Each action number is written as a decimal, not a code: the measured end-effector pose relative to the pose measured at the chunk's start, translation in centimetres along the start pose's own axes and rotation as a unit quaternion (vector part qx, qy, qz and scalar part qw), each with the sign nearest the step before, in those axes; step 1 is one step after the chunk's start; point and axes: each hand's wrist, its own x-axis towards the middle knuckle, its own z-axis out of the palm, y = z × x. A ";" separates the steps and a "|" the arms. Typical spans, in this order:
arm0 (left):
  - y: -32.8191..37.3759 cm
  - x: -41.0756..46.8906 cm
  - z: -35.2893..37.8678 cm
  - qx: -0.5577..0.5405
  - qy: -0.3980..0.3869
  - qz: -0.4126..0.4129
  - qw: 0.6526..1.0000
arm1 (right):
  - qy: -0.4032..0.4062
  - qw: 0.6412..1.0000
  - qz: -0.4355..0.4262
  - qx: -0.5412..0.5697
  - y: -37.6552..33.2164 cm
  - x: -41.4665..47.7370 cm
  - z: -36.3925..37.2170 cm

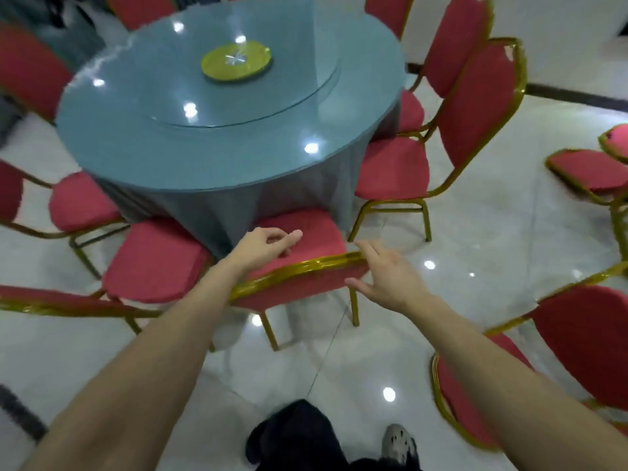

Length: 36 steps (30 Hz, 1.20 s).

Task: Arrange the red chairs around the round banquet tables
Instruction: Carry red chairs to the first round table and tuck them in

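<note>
Left hand (265, 246) reaches over the top rail of the nearest red-cushioned chair with gold metal frame (306, 232). Its fingers are loosely bent above the seat and grip nothing. Right hand (384, 273) is spread at the rail's right corner, fingertips (368, 250) touching the gold edge and thumb lower against the red back panel, not closed round it.

Nearest chair stands at the near edge of the round bench with blue-grey cloth and glass top (204, 141). Seat front meets the hanging cloth; under it or only touching, cannot tell.

Edges and room:
- Left neighbour chair (153, 260) has its seat just beside the nearest chair's seat, with a narrow gap.
- Right neighbour chair (394, 168) stands further off, a wedge of glossy white tiled floor (475, 232) between.
- Open floor lies behind the nearest chair and to its right.
- Two loose chairs, one at the right edge (591, 171) and one lower right (577, 334), are well apart from the bench.
- More red chairs ring the far side.

On the bench is a round glass turntable (289, 96), with a yellow-green disc (237, 62) at its centre.

Hidden or unclear:
- Front legs of the nearest chair are covered by its own seat and back.
- Far-side chairs are cut by the top edge, left ones by the left edge.
- Motion blur softens the outer chairs.
- Dark trouser leg (295, 430) and grey shoe (397, 443) are cut off at the bottom.
</note>
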 end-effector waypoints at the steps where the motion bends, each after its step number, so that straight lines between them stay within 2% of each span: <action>1: -0.5 -1.8 0.7 -0.009 -0.016 -0.027 0.999 | -0.035 0.999 -0.007 0.004 0.4 0.4 0.4; 4: -1.6 -5.4 2.5 0.045 -0.050 -0.086 0.994 | -0.073 0.997 -0.025 0.011 1.0 1.9 1.3; 10: -2.6 -4.5 4.7 0.207 0.025 -0.087 0.974 | -0.132 0.991 -0.027 -0.025 1.2 5.2 1.8; 13: -3.7 -3.0 5.4 0.257 0.045 -0.082 0.962 | -0.118 0.991 -0.033 -0.052 1.8 6.2 2.8; 16: -4.3 -2.1 5.9 0.272 0.070 -0.066 0.957 | -0.095 0.991 -0.059 -0.077 2.6 6.4 3.4; 21: -3.2 -1.3 6.2 0.262 0.060 -0.049 0.962 | -0.105 0.986 -0.063 -0.115 3.6 5.8 2.4; 26: -2.0 0.6 6.6 0.271 0.069 -0.034 0.959 | -0.103 0.990 -0.035 -0.088 5.1 6.6 2.0; 30: -1.8 1.6 6.8 0.283 0.075 -0.036 0.955 | -0.142 0.988 -0.025 -0.046 5.6 7.8 1.9; 33: -1.7 1.3 7.2 0.301 0.070 -0.040 0.950 | -0.098 0.995 -0.030 0.012 4.8 7.2 3.3; 36: -1.8 1.0 7.4 0.313 0.065 -0.049 0.946 | -0.066 0.997 -0.043 0.022 4.9 7.2 3.7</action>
